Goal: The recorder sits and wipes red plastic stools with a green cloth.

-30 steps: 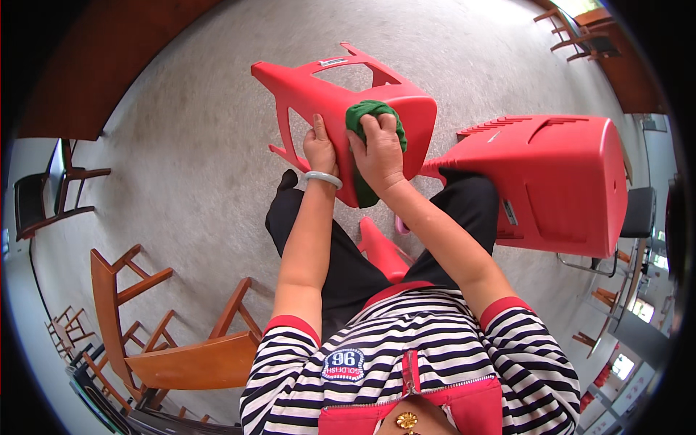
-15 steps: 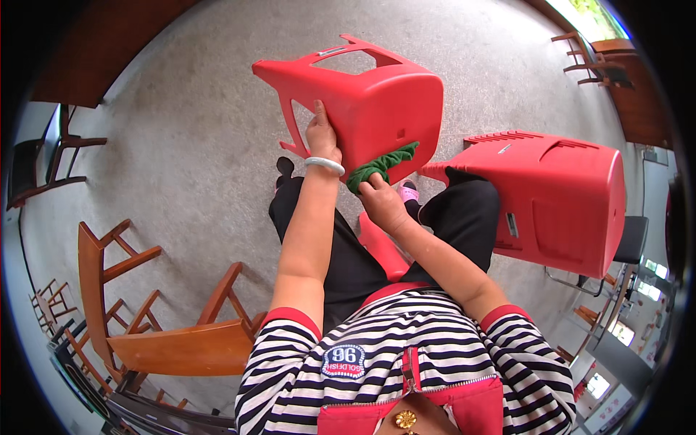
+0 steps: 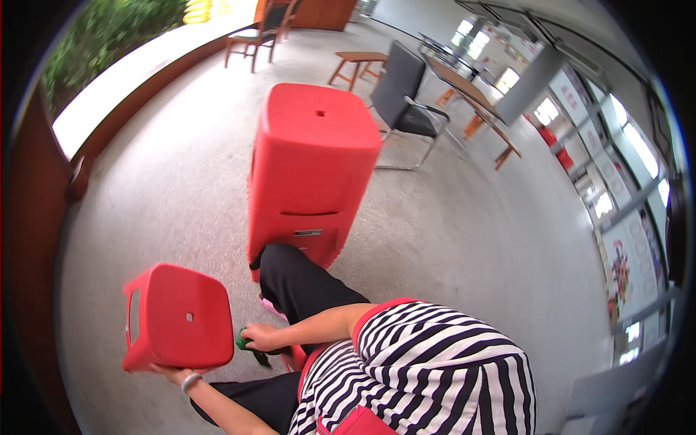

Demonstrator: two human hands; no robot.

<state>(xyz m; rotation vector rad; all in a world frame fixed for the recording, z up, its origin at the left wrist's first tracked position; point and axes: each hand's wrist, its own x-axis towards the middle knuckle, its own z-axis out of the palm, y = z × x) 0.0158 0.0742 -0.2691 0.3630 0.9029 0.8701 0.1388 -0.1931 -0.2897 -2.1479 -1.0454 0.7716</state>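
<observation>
My left hand (image 3: 172,373), with a pale bracelet at its wrist, grips the lower edge of a red plastic stool (image 3: 192,312). Most of its fingers are hidden behind the stool. The stool's square seat, with a small hole in the middle, faces me, and an open side panel shows at its left. Just right of it, my right hand (image 3: 262,338) is closed round a bunched green cloth (image 3: 242,339), part of which hangs below the fingers. The cloth is apart from the stool.
Beyond my knee stands a tall stack of red plastic stools (image 3: 308,181). Behind it are a black armchair (image 3: 406,94) with metal legs, a wooden bench (image 3: 361,58) and a long table (image 3: 460,85). A wooden chair (image 3: 257,38) stands by the low window ledge (image 3: 167,83).
My view has swung to the right, bringing the stool stack to the middle. The green cloth has come away from the held stool, whose seat is now turned more toward me.
</observation>
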